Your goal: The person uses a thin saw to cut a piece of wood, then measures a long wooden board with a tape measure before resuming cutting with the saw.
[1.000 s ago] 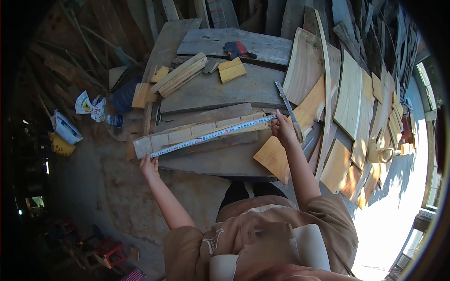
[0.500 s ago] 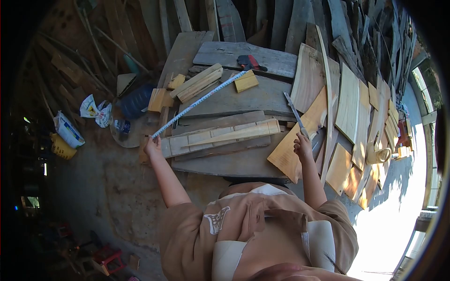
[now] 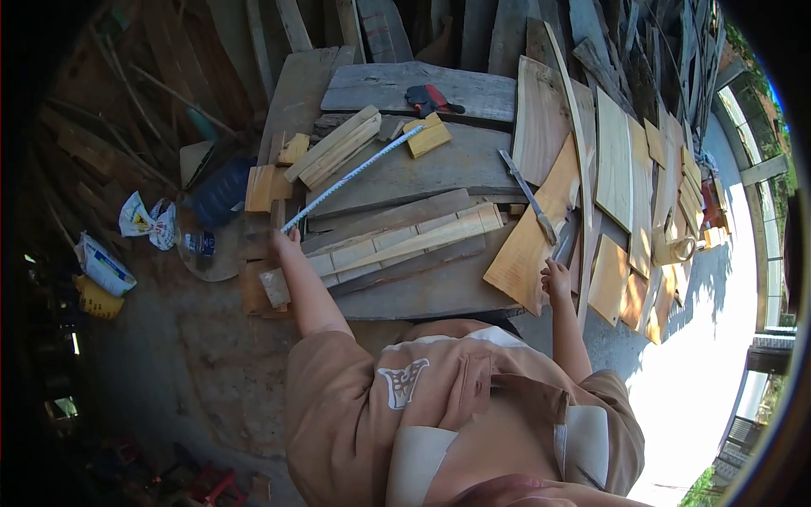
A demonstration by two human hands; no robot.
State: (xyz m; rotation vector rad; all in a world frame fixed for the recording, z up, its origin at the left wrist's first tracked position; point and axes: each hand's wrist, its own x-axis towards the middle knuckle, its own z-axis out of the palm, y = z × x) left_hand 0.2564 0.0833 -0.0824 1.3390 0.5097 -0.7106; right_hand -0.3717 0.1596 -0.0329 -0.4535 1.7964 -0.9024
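Note:
My left hand (image 3: 288, 242) pinches the near end of a white measuring tape (image 3: 351, 176). The tape runs slanting up to the right, its far end lying over a yellowish wood block (image 3: 429, 135). Below it, close to my left forearm, lie long narrow wood strips (image 3: 405, 245) with cross lines. My right hand (image 3: 556, 280) has its fingers drawn together beside an orange-brown board (image 3: 528, 266); a thin thing seems to stick up from them, too small to name. Just above it, apart from the fingers, rests a long-bladed tool (image 3: 530, 201), a saw or knife.
A red and dark bundle (image 3: 429, 100), perhaps a glove, lies on a grey plank (image 3: 355, 89). Several pale boards (image 3: 612, 160) lean at the right. Left are a blue water jug (image 3: 221, 196) and plastic bags (image 3: 148, 221). Old planks (image 3: 498, 42) stand along the back.
The view has shifted. My left hand has moved away from my body with the tape end, and the tape lies further over the block. My right hand has come back from the tool's handle.

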